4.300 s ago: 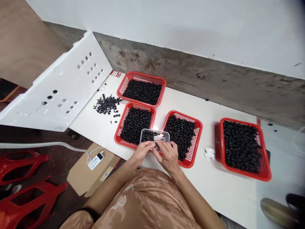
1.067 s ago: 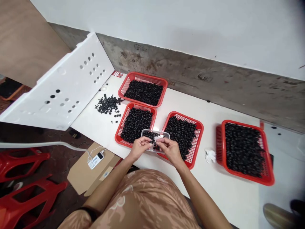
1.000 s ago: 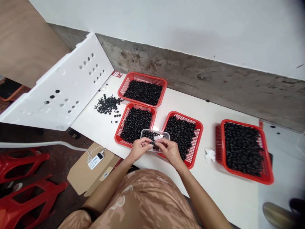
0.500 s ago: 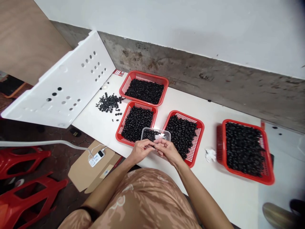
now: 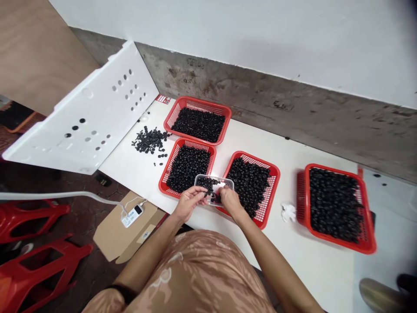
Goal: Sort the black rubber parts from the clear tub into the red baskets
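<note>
From the head camera, one clear plastic tub point(image 5: 214, 178) sits right by the two hands, its long side running left to right and tipped a little. The left hand point(image 5: 189, 203) curls at the tub's near edge. The right hand point(image 5: 230, 202) is narrow and pinched at the tub's front corner, but you cannot tell if it holds anything. The tub has black rings point(image 5: 206, 183) in it, too many to count. It rests over two of the four red baskets point(image 5: 187, 140) on the white table point(image 5: 130, 174). One heap of loose rings point(image 5: 150, 140) lies beside them.
</note>
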The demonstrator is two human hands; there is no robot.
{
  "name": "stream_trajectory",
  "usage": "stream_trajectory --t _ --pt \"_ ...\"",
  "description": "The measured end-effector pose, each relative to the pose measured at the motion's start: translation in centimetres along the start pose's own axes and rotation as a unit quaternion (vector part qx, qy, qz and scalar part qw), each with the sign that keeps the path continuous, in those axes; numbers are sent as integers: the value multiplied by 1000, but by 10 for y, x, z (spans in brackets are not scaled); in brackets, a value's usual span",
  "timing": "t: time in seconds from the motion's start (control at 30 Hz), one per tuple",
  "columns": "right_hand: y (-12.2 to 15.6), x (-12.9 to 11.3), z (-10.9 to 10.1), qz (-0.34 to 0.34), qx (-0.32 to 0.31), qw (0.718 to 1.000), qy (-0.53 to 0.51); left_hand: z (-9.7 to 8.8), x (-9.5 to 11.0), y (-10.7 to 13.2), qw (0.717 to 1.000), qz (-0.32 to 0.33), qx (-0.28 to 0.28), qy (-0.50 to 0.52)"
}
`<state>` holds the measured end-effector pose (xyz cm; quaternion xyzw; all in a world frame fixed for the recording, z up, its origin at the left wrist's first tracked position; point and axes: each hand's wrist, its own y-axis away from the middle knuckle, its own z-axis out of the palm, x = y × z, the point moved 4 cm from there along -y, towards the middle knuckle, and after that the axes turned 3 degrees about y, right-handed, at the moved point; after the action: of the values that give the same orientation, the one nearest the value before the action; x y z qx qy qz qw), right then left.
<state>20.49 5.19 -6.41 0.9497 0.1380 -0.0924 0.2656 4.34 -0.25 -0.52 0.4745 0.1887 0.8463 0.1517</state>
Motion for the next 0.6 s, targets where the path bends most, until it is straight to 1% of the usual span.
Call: stream_trajectory --t 0.1,0.17,0.3,0.4,0.5,0.57,0.6 --pt "-8 -9 13 -6 -25 999 26 -2 -1 1 1000 -17 1 23" --pt "-11 -10 18 -14 -33 999 31 -4 -3 1 999 -30 2 26" --pt "-13 -6 15 -34 -22 999 15 -6 -7 0 999 -34 1 20" --pt "-4 -3 3 -56 5 998 -16 -7 -12 -3 999 -38 -4 18" --pt "16 -5 -19 -98 63 989 -91 -6 -18 -6 998 -63 -7 1" --pt "33 -8 -38 -151 145 951 -226 -4 -21 -8 996 -83 -13 -10" --pt "41 -10 -46 -176 168 932 -271 -2 -22 -8 996 -90 -17 -13"
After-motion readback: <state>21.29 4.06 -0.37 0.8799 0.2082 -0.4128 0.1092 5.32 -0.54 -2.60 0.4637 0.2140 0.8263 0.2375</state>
